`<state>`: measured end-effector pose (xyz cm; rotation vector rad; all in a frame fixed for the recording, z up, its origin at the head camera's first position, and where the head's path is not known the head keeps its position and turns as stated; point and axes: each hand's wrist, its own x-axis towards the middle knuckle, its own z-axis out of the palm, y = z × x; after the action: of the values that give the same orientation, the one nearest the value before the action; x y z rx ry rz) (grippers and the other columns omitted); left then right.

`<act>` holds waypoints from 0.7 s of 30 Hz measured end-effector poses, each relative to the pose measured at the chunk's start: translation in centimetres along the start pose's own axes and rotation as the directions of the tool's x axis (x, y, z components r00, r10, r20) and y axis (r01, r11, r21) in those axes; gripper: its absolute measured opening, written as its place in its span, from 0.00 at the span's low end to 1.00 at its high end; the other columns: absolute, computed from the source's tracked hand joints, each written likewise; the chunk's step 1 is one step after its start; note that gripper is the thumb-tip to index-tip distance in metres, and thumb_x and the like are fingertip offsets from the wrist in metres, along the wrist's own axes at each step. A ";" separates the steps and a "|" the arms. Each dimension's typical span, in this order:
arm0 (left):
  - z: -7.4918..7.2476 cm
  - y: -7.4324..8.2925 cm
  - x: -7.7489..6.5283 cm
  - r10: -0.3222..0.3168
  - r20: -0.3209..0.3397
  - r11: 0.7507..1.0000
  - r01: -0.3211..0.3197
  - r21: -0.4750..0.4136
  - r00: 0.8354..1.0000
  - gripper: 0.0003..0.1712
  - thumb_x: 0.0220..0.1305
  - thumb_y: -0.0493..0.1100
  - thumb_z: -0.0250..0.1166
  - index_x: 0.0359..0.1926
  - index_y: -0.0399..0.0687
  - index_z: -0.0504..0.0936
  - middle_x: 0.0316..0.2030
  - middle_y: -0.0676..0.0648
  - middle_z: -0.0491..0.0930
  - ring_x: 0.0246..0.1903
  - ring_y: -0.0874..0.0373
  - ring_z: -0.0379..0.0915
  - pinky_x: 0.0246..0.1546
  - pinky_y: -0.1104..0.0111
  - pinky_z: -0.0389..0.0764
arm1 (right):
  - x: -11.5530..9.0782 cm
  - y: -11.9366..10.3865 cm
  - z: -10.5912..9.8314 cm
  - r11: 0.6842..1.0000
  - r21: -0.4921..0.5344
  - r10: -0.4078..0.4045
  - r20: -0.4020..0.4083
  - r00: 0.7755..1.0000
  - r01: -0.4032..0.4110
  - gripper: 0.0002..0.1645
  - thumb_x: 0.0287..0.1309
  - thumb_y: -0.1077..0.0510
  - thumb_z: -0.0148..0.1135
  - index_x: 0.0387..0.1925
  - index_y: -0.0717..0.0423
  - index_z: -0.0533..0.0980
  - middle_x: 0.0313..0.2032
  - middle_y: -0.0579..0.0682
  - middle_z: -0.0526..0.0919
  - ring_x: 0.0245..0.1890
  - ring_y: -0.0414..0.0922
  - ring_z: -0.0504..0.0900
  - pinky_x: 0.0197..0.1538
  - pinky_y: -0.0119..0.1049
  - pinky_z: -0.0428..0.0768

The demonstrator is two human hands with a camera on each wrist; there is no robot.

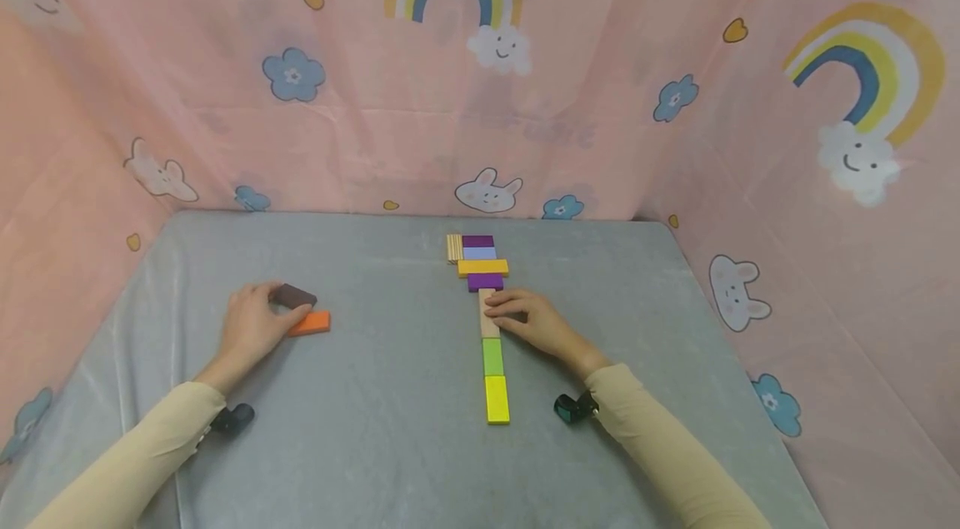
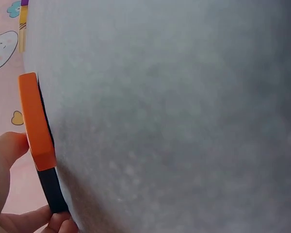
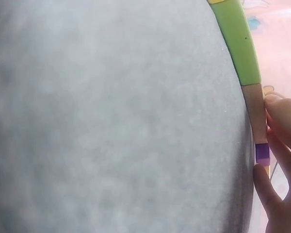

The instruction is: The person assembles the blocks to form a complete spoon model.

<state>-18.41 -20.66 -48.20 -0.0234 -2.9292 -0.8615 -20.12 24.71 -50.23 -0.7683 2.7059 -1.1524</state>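
In the head view, my left hand (image 1: 253, 327) pinches a dark brown block (image 1: 295, 296) at the left. An orange block (image 1: 310, 323) lies right beside it, the thumb tip at its edge. The left wrist view shows the orange block (image 2: 36, 121) overlapping the dark block (image 2: 53, 191). My right hand (image 1: 543, 325) holds a plain wooden block (image 1: 489, 321) in a column of blocks, thumb and fingers at its right side. Below that block come a green block (image 1: 492, 356) and a yellow block (image 1: 497, 400), end to end. A purple block (image 1: 485, 282) lies just above it.
Farther back, an orange-yellow block (image 1: 482, 267) lies crosswise, with a lavender block (image 1: 479, 253), a dark purple block (image 1: 477, 241) and a bundle of thin wooden pieces (image 1: 454, 248) behind. A grey cloth (image 1: 390, 429) covers the table. Pink patterned curtains (image 1: 360, 146) enclose it.
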 end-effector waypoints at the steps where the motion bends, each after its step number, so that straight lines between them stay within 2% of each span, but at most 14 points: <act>1: 0.0 0.0 0.0 -0.003 0.003 1.000 0.003 -0.004 1.000 0.42 0.60 0.55 0.69 0.61 0.24 0.71 0.53 0.25 0.73 0.52 0.32 0.66 0.52 0.42 0.70 | 0.0 0.0 0.0 1.000 0.001 0.003 0.002 1.000 -0.003 0.14 0.63 0.56 0.65 0.49 0.47 0.85 0.58 0.45 0.83 0.65 0.48 0.76 0.71 0.51 0.70; 11: -0.5 -0.2 0.3 0.032 -0.007 0.999 -0.032 -0.030 0.999 0.39 0.56 0.53 0.72 0.57 0.25 0.75 0.52 0.24 0.76 0.53 0.30 0.69 0.55 0.40 0.68 | 0.1 0.0 0.0 0.999 -0.013 -0.042 -0.011 0.999 0.042 0.13 0.63 0.57 0.65 0.49 0.49 0.85 0.57 0.47 0.84 0.63 0.50 0.77 0.69 0.52 0.71; 21: -0.7 0.2 0.3 0.070 -0.017 0.996 -0.071 -0.048 0.997 0.36 0.54 0.50 0.75 0.55 0.26 0.78 0.50 0.26 0.79 0.50 0.33 0.73 0.51 0.41 0.73 | 0.0 0.2 0.1 0.999 -0.029 -0.041 -0.012 0.999 0.041 0.14 0.63 0.56 0.65 0.49 0.48 0.85 0.57 0.45 0.83 0.63 0.48 0.77 0.69 0.50 0.72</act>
<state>-18.69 -20.86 -47.47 -0.1221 -2.8733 -0.9181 -20.18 24.80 -50.45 -0.8272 2.7356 -1.1326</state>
